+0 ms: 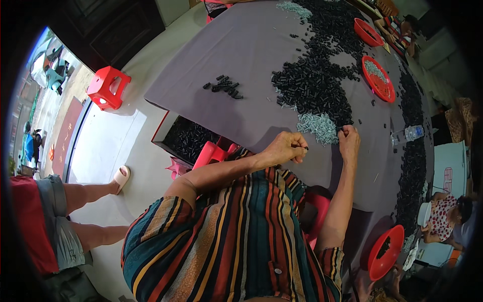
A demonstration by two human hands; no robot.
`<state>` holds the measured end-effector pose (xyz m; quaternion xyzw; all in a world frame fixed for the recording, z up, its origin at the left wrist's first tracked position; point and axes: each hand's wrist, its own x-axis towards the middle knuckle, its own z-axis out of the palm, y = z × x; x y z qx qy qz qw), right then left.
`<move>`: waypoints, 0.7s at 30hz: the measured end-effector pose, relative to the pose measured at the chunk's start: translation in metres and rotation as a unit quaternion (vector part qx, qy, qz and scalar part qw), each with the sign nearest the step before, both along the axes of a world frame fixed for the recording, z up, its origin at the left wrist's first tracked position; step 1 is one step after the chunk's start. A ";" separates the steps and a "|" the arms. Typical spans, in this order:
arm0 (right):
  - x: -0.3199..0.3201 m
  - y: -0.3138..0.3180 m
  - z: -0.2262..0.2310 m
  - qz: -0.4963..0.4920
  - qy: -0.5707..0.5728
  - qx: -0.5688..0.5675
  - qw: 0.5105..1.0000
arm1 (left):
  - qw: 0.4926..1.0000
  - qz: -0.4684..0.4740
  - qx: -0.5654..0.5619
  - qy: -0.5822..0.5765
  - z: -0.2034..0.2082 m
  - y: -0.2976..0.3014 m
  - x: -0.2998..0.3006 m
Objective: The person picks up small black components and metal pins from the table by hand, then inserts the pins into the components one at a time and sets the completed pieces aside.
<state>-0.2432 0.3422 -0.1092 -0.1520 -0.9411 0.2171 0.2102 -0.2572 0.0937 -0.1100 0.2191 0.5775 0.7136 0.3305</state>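
My left hand (pixel 287 149) is closed in a pinch above the near edge of the table, with a small dark piece, probably a black tube, showing at its fingertips. Fingers drawn together, my right hand (pixel 349 143) reaches down to the table where two heaps meet; a dark bit shows at its fingertips, too small to tell for sure. Between the hands lies a heap of small pale blue-green pieces (pixel 318 127), shaped like pins or screws. Just beyond spreads a big pile of short black tubes (pixel 312 88). A smaller group of black tubes (pixel 225 86) lies apart, farther left.
Red basins (pixel 378 80) stand along the right side, near a clear plastic bottle (pixel 406 135). Below the table's left edge is a box of black tubes (pixel 187 141). A red stool (pixel 108 88) stands on the floor. Other people are around the table and at the left.
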 end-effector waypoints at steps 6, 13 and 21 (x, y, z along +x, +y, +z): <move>-0.004 0.004 -0.003 0.006 -0.019 0.013 1.000 | 1.000 0.001 -0.005 0.005 -0.003 0.003 0.000; 0.017 0.024 -0.009 0.004 0.141 -0.460 0.877 | 1.000 0.017 -0.008 0.008 -0.002 0.001 -0.002; 0.033 0.023 -0.010 0.104 0.188 -0.586 0.781 | 1.000 -0.001 -0.012 -0.012 0.006 -0.001 0.004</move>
